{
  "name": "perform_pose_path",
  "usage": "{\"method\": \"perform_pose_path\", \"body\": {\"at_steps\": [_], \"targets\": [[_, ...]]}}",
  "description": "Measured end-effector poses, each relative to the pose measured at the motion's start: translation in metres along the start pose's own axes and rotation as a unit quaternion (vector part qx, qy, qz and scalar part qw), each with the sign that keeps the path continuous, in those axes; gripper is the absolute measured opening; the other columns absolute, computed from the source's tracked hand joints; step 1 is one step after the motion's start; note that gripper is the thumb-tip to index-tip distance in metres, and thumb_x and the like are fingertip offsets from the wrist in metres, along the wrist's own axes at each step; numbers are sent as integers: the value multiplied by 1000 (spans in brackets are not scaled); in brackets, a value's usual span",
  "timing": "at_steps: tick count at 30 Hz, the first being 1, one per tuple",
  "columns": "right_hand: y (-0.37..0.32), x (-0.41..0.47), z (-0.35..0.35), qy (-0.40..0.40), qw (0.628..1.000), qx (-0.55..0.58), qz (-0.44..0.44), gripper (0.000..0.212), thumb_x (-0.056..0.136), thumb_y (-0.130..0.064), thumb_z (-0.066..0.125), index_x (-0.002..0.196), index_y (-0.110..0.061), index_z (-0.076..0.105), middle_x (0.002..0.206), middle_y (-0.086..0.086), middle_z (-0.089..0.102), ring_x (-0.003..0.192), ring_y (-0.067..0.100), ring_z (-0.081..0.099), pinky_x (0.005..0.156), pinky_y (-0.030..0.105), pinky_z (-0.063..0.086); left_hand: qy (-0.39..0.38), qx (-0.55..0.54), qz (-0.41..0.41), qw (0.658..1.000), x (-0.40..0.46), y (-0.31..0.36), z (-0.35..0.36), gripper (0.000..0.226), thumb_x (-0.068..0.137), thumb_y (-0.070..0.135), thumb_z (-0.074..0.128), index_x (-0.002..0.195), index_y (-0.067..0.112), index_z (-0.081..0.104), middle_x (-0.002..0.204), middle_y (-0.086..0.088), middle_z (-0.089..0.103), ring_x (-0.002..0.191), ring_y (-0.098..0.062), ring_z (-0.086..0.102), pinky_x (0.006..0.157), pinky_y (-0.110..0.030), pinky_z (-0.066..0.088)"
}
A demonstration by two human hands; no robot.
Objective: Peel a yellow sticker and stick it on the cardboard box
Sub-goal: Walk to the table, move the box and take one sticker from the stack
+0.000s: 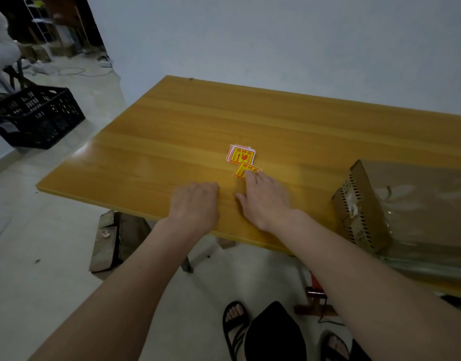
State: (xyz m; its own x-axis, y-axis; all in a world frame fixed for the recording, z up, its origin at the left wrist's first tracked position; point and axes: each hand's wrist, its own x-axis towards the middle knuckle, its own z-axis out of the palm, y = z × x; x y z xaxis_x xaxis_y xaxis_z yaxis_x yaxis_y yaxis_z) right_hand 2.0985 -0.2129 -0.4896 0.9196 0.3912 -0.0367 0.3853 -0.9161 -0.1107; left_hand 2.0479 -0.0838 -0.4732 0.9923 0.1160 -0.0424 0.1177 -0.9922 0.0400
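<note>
A small stack of yellow stickers [241, 154] with red print lies near the middle of the wooden table [172, 121]. One loose yellow sticker [243, 169] lies just in front of the stack. My right hand [263, 199] rests flat on the table, fingers spread, with a fingertip on that loose sticker's near edge. My left hand [195, 201] sits to its left near the table's front edge, fingers curled under, holding nothing I can see. The cardboard box [406, 204], wrapped in shiny clear tape, stands at the right of the table.
A black plastic crate [34, 115] sits on the floor at the left. Flattened cardboard [107, 241] lies under the table's front edge. My sandalled feet [234, 321] and a red object with a cable [315, 290] are below the table.
</note>
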Motion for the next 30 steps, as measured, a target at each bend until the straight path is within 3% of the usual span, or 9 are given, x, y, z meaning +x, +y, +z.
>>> {"method": "perform_pose_path", "body": {"at_steps": [5,10,15,17,20,26,30], "targets": [[2,-29,-6,4,1000,-1,-16,37,98,-28,39,131,-10,39,137,10,51,130,26,41,104,33,30,-3,-12,-1,1000,-4,5,4,34,88,12,44,121,18,51,124,-5,59,116,-27,51,88,-37,42],[14,-61,-4,2,999,2,-40,55,92,-15,51,143,-10,29,149,8,41,139,22,33,109,28,25,31,-140,-9,990,-17,13,5,42,91,13,46,132,20,48,136,-4,53,125,-26,44,99,-39,38],[24,-96,-3,-3,997,22,-69,51,93,-11,46,142,-13,32,145,9,45,134,25,39,107,33,32,56,-232,0,971,-28,30,11,44,90,11,49,133,20,50,132,-4,56,122,-24,48,100,-40,43],[29,-95,-7,4,995,90,-31,41,93,-13,44,134,-18,43,131,11,55,120,31,51,96,41,44,52,-247,-8,968,-30,34,11,48,89,10,50,135,20,46,131,-4,57,120,-24,50,99,-41,43],[33,-75,-15,57,985,160,35,29,94,-19,49,122,-15,56,123,11,55,116,29,51,95,38,44,50,-261,-20,964,-36,39,13,51,89,9,52,138,18,42,131,-6,56,118,-26,51,100,-41,43],[22,-41,-13,-11,983,128,130,61,78,-46,69,122,-8,54,133,14,42,126,32,36,101,37,35,63,-254,-22,965,-53,42,18,49,89,13,54,136,19,44,130,-5,56,119,-25,48,101,-38,40],[24,-31,-11,-35,980,132,145,59,72,-44,75,119,-11,61,131,15,51,125,32,42,99,35,38,57,-247,-23,967,-59,41,17,50,89,16,56,137,19,42,133,-4,54,125,-23,42,106,-37,36]]}}
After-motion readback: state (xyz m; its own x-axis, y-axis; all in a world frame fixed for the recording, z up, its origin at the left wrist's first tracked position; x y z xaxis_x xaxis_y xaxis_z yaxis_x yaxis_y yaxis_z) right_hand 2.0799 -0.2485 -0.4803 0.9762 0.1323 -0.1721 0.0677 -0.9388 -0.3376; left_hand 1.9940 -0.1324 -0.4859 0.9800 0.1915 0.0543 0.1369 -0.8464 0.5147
